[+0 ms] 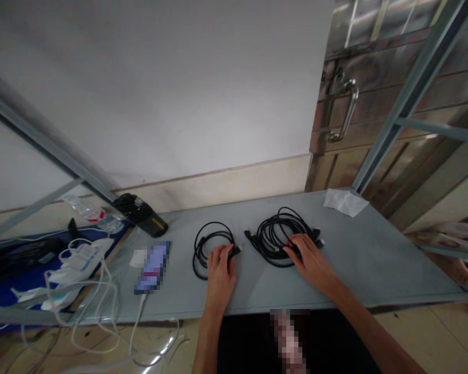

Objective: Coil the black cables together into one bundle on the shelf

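Observation:
Two coiled black cables lie on a grey table [374, 254]. My left hand [219, 272] rests on the right side of the smaller coil [205, 246], with its fingers over the plug end. My right hand [310, 257] lies on the bigger coil [275, 234], fingers spread across its right part. Whether either hand grips its cable I cannot tell; both lie flat on top.
A phone [153, 266] with a white cable [136, 322] lies left of the small coil, a black case [142, 214] behind it. White cables and chargers [72, 265] pile on a blue surface at left. A crumpled tissue [345, 201] sits at the back right.

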`<action>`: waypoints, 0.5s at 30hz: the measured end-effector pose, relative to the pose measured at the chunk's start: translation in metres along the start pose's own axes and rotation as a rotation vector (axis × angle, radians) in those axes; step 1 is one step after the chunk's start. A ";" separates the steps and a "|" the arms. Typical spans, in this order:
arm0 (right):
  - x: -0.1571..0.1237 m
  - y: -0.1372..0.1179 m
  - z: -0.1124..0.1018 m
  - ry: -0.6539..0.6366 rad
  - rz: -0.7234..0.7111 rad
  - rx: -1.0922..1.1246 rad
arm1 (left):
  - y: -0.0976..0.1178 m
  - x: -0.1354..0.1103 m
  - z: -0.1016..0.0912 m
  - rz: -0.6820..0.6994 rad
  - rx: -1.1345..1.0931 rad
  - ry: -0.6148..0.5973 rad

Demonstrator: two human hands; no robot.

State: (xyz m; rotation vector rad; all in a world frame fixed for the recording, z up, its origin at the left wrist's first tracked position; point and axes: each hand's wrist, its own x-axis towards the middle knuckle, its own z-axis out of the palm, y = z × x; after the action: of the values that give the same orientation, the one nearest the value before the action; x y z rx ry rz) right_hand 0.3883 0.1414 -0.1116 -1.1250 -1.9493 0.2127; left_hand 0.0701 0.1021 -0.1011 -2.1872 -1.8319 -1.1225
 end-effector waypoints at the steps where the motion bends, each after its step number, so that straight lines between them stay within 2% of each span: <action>1: 0.000 0.000 0.000 0.006 0.008 0.017 | 0.000 0.000 0.000 0.017 0.005 0.002; 6: -0.001 -0.001 -0.004 0.094 0.184 0.152 | 0.003 -0.001 -0.001 0.075 0.024 0.005; 10: 0.002 -0.007 -0.017 0.302 0.371 0.369 | 0.005 0.000 -0.002 0.089 0.016 0.016; 13: 0.011 -0.020 -0.035 0.467 0.406 0.437 | 0.005 0.000 -0.002 0.079 0.006 0.016; 15: 0.022 -0.033 -0.055 0.577 0.408 0.551 | 0.005 -0.001 -0.002 0.075 -0.001 0.001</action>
State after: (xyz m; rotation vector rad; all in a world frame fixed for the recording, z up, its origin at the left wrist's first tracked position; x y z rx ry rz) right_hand 0.4031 0.1253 -0.0477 -1.0438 -1.0512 0.5407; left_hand 0.0736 0.0988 -0.0977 -2.2355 -1.7328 -1.1107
